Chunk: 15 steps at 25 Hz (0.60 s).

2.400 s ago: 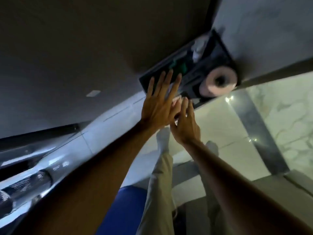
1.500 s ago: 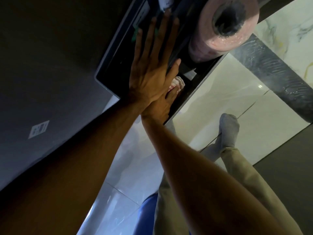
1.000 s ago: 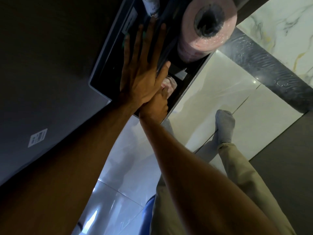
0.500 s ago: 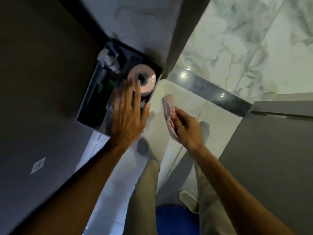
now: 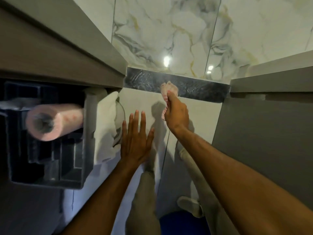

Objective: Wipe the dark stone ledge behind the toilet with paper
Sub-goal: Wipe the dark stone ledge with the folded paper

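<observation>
Marble wall tiles with grey and gold veins at the far end, above a dark stone ledge running left to right between grey panels. Right hand out over the middle of that ledge, fingers curled tight round a pink wad of paper, squeezing it. Top of the wad touching the dark stone; lower end poking out under the fist. Left hand nearer and to the left, flat and open, fingers spread apart, holding nothing, over the pale floor tiles. Shadows of both hands on those tiles. Far left, a dark holder box with a pink paper roll lying sideways in it, blurry. Just right of the box, a white crumpled cloth or paper; cannot tell which. Near the bottom, beige trouser legs, a pale sock, and something blue at the edge.
</observation>
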Each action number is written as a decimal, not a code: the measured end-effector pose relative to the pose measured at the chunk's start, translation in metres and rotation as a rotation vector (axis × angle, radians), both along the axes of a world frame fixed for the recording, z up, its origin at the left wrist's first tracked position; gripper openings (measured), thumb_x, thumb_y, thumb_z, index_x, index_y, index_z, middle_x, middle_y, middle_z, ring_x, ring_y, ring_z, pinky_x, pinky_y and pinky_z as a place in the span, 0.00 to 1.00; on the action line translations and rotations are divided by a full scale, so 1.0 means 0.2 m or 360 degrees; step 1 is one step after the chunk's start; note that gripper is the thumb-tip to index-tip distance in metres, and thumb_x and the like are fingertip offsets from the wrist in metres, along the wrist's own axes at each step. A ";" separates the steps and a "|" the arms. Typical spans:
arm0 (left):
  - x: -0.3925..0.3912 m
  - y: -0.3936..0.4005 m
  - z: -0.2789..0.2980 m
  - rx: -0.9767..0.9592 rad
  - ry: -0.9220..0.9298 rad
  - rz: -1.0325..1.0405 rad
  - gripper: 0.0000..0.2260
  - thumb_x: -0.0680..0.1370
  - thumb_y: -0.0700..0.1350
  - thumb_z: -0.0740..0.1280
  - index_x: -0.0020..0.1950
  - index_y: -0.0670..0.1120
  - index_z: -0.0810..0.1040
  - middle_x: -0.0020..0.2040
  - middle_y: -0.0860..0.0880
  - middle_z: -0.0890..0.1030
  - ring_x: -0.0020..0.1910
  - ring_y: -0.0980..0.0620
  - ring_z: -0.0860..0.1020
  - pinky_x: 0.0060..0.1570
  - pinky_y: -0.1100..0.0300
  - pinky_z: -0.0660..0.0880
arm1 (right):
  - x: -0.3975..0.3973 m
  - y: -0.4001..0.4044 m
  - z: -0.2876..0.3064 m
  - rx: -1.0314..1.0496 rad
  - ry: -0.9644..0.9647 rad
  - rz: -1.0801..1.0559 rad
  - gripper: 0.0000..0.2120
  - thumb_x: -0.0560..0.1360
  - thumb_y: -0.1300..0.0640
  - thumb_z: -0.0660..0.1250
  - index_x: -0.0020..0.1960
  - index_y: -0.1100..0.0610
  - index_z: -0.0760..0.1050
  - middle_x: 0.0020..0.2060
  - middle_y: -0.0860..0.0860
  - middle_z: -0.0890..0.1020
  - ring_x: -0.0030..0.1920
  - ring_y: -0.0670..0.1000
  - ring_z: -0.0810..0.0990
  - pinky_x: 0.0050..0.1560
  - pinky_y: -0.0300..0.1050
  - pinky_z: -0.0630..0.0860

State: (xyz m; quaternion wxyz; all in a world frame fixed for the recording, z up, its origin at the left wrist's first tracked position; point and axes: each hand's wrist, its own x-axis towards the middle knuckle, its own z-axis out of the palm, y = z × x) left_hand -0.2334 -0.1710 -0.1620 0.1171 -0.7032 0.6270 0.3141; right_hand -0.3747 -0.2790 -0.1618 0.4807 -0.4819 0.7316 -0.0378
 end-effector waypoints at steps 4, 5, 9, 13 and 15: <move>-0.08 -0.14 -0.62 0.0020 -0.0098 0.0015 0.37 0.86 0.65 0.39 0.91 0.46 0.47 0.91 0.40 0.49 0.91 0.39 0.49 0.90 0.37 0.46 | -0.03 -0.04 -0.56 -0.0067 0.0045 0.0164 0.22 0.93 0.54 0.59 0.86 0.56 0.67 0.82 0.55 0.76 0.78 0.59 0.79 0.77 0.51 0.80; -0.08 -0.16 -0.81 0.0016 -0.0117 -0.0004 0.39 0.85 0.66 0.36 0.91 0.46 0.46 0.91 0.40 0.47 0.91 0.39 0.47 0.90 0.37 0.45 | -0.02 -0.05 -0.71 -0.0139 0.0077 0.0243 0.25 0.92 0.55 0.62 0.87 0.57 0.65 0.84 0.55 0.73 0.81 0.58 0.77 0.80 0.53 0.78; -0.04 -0.20 -1.50 -0.0050 -0.0308 -0.0094 0.39 0.84 0.66 0.32 0.91 0.46 0.41 0.91 0.40 0.41 0.91 0.38 0.43 0.90 0.36 0.44 | 0.03 -0.14 -1.32 -0.0372 0.0221 0.0546 0.30 0.89 0.65 0.63 0.89 0.58 0.60 0.89 0.56 0.63 0.86 0.59 0.69 0.83 0.54 0.73; 0.06 -0.13 -1.97 -0.0352 -0.0380 -0.0123 0.34 0.90 0.62 0.46 0.91 0.43 0.50 0.90 0.37 0.52 0.89 0.35 0.53 0.86 0.29 0.58 | 0.08 -0.14 -1.71 -0.0663 0.0303 0.0714 0.30 0.88 0.63 0.66 0.88 0.60 0.63 0.88 0.59 0.64 0.89 0.61 0.62 0.89 0.61 0.64; 0.12 -0.09 -2.12 -0.0578 -0.0390 -0.0186 0.33 0.90 0.61 0.52 0.90 0.44 0.55 0.89 0.37 0.56 0.88 0.35 0.56 0.85 0.28 0.61 | 0.09 -0.15 -1.86 -0.0948 0.0309 0.0761 0.27 0.88 0.59 0.65 0.85 0.63 0.68 0.86 0.62 0.68 0.87 0.64 0.65 0.89 0.66 0.62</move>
